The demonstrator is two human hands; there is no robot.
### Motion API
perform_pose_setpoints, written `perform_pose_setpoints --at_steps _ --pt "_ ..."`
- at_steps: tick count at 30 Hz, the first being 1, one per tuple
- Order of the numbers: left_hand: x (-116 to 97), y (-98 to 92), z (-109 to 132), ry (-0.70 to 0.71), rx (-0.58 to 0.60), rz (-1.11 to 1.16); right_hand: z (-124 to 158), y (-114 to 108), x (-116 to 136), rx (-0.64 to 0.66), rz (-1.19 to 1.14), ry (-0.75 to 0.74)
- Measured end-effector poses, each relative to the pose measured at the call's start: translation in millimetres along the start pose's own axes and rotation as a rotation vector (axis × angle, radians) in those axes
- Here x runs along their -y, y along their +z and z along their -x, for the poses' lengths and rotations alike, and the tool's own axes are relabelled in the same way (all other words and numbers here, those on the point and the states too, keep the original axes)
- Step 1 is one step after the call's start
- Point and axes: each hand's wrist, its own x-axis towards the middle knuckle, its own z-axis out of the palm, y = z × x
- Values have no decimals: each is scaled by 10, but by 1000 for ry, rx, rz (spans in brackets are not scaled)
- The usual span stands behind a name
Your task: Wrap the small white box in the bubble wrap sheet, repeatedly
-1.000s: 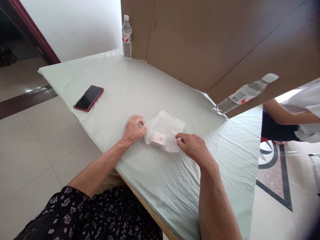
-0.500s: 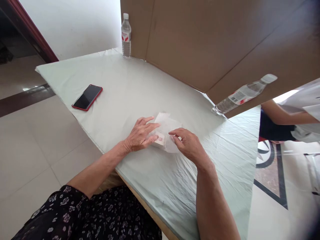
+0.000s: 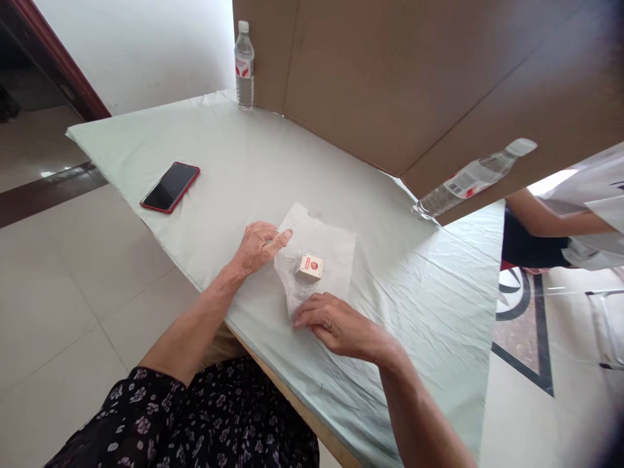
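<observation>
A small cream box (image 3: pixel 311 267) with red print rests on a thin white sheet of paper (image 3: pixel 336 250), which lies spread out and crinkled on the table. My left hand (image 3: pixel 260 247) is at the sheet's left edge, fingers curled with the thumb stretched toward the paper; whether it pinches the edge is hard to make out. My right hand (image 3: pixel 336 324) is at the sheet's near corner, its fingers bent together on the paper's edge, below the box. Neither hand touches the box.
A phone (image 3: pixel 170 187) in a red case lies on the pale-covered table (image 3: pixel 219 156) at left. One water bottle (image 3: pixel 244 65) stands at the back; another bottle (image 3: pixel 470 181) appears tilted by the brown panel (image 3: pixel 351 78). A person's arm (image 3: pixel 556 218) is at right.
The paper has been opened out flat around the box, whose printed face now shows. My right hand has moved toward me and left to the near corner; my left hand has drawn back slightly left.
</observation>
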Motion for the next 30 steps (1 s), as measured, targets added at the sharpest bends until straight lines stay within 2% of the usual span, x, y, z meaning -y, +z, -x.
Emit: perform_pose_setpoints --at_steps 1,3,6,8,9,12,14,17,19,21,23,26,28,30 --pt "17 3 0 7 25 -18 23 42 17 7 3 40" --pt "42 4 9 38 100 -99 63 63 11 -93 -36 132" --pt "52 -1 38 117 224 -224 34 1 -87 -416 -27 309" --pt "50 -6 56 156 277 -262 -73 -29 -177 -556 78 370" --pt "49 -8 62 165 295 -274 -142 -29 -218 -572 136 380" --pt "50 -6 66 167 324 -319 -306 6 -304 -504 205 386" --pt "50 2 64 170 327 -338 -292 11 -347 -540 177 402" --pt "47 23 67 158 309 -334 -25 -58 -481 -758 132 498" --pt "46 40 75 139 288 -320 254 -120 -636 -858 146 630" --pt "50 56 82 133 270 -310 528 -155 -813 -878 174 776" --pt "59 70 86 142 262 -312 725 -151 -957 -835 190 860" --pt "72 79 84 145 271 -320 807 -105 -1009 -903 266 838" --pt "78 79 81 144 274 -314 742 -78 -920 -1011 345 762" --pt "81 76 78 144 269 -303 628 -57 -778 -1045 381 649"
